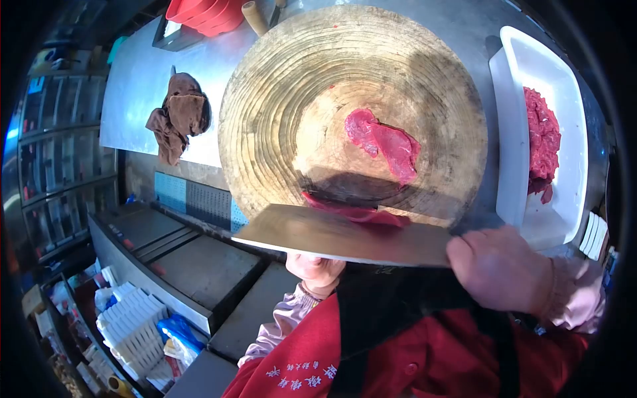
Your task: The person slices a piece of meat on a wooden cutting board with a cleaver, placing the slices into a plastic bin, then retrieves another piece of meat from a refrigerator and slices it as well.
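a brown cloth is lying crumpled on the steel surface at the far left, well apart from the work. red bowls are standing stacked at the top edge. the round wooden chopping block is occupying the centre. the left hand is sitting at the near edge of the block, mostly hidden beneath the cleaver; whether its fingers are closed on anything cannot be told. a strip of raw meat is lying on the block just beyond the blade, partly covered by it. a second, larger piece of meat is resting uncut further back on the block, apart from the blade. the right hand is clamping the cleaver handle in a closed grip, holding the blade flat and level. the white tray at the right is already holding a mound of cut meat. judging from this, much of the cutting appears done, with two pieces on the block appearing left to process.
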Demonstrator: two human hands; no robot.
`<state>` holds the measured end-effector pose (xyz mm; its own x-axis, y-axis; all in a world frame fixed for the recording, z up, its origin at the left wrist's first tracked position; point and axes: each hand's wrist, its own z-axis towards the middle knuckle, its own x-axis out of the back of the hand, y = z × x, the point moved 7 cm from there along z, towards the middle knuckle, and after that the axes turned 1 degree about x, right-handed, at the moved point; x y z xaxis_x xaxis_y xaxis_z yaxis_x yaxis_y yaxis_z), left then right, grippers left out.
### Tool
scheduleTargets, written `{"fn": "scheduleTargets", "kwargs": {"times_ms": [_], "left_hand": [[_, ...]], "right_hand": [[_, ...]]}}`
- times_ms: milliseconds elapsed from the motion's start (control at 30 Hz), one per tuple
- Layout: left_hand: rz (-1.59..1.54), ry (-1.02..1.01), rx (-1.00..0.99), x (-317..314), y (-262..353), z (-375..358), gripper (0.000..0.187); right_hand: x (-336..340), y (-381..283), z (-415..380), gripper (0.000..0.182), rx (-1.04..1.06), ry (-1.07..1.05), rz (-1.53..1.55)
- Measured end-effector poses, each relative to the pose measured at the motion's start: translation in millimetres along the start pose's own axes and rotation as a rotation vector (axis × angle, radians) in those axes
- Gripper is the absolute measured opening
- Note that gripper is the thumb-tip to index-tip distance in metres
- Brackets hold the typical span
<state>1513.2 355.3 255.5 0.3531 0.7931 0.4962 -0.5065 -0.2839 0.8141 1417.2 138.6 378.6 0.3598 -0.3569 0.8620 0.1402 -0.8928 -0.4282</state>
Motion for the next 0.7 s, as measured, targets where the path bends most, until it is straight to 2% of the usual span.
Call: {"fn": "scheduleTargets", "kwargs": {"times_ms": [67,200,267,300,367,400,433,500,533,600,700], "left_hand": [[0.045,0.028,0.07,0.9,-6.1,2.1,0.022],[0.031,0.02,0.051,-6.0,-4.0,-3.3,0.03],[-0.575,0.266,0.453,-17.7,-21.3,-13.0,0.027],[-0.583,0.27,0.456,-17.5,-19.9,-8.3,0.027],[-0.192,0.222,0.14,-10.5,8.8,8.4,0.025],[0.051,0.17,0.063,-7.0,17.3,13.5,0.025],[0.045,0.167,0.064,-1.7,20.3,21.0,0.025],[0.175,0.156,-0.107,1.2,38.7,38.7,0.03],[0.188,0.154,-0.118,-0.8,36.3,37.3,0.036],[0.159,0.235,-0.121,-1.8,37.9,36.6,0.037],[0.14,0.258,-0.142,-0.4,35.4,34.4,0.035]], "right_hand": [[-4.3,-3.9,22.4,0.011,0.075,0.137,0.1],[-1.0,-3.3,12.3,0.011,0.041,0.065,0.12],[5.4,-1.6,-5.2,0.012,-0.012,-0.103,-0.016],[7.3,-1.5,-3.4,0.012,-0.014,-0.111,-0.023],[10.3,-3.4,1.0,0.014,-0.032,-0.1,-0.028],[5.1,-5.0,16.0,0.014,-0.023,-0.078,0.035],[-3.7,-4.5,36.4,0.014,-0.01,-0.054,0.098],[3.9,-17.2,71.8,0.012,0.154,0.104,0.163],[4.0,-19.5,77.5,0.012,0.155,0.11,0.159],[-3.3,-18.9,79.9,0.011,0.073,-0.022,0.037],[-4.1,-7.0,34.9,0.011,0.067,0.058,0.095]]}}
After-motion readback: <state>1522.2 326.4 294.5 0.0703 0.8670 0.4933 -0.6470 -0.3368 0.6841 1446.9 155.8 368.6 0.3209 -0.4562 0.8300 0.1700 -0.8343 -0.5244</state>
